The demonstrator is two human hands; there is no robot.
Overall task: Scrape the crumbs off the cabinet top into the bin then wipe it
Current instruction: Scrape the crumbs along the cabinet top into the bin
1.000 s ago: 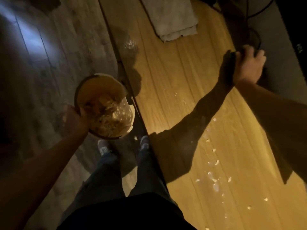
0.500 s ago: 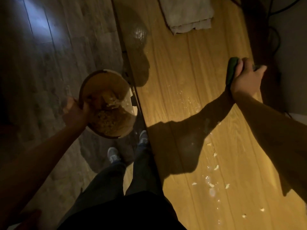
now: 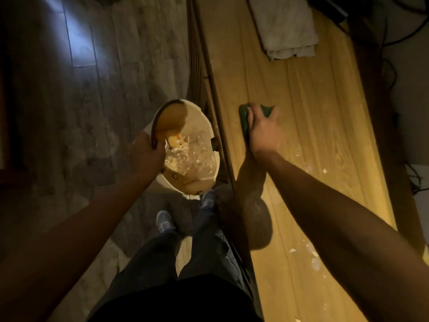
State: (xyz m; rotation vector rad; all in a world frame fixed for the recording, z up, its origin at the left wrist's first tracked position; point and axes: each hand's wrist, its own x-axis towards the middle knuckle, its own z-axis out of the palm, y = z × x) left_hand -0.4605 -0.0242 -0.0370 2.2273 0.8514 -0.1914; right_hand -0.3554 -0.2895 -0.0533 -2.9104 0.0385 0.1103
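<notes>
1. Left hand (image 3: 146, 156): at about 9 o'clock of the view centre, fingers curled over the near rim of the bin (image 3: 204, 126), gripping it; the bin is held tilted, just beside the front edge of the cabinet top (image 3: 325, 126).
2. Bin contents: pale crumbs and scraps lie in the lower part of the bin interior.
3. Right hand (image 3: 263, 130): at about 2 o'clock of the bin, fingers spread and bent down over a green scraper (image 3: 243, 117), pressing it flat on the cabinet top near the front edge.
4. Crumbs (image 3: 324, 171): scattered on the cabinet top at 4 to 5 o'clock of the right hand, partly hidden by the right forearm; more lie toward the lower edge of the view.
5. Folded cloth (image 3: 287, 26): lies on the cabinet top at 12 o'clock of the right hand, well apart from it.
6. Floor (image 3: 92, 89): dim planks at the left; the person's shoes (image 3: 164, 220) stand below the bin.
</notes>
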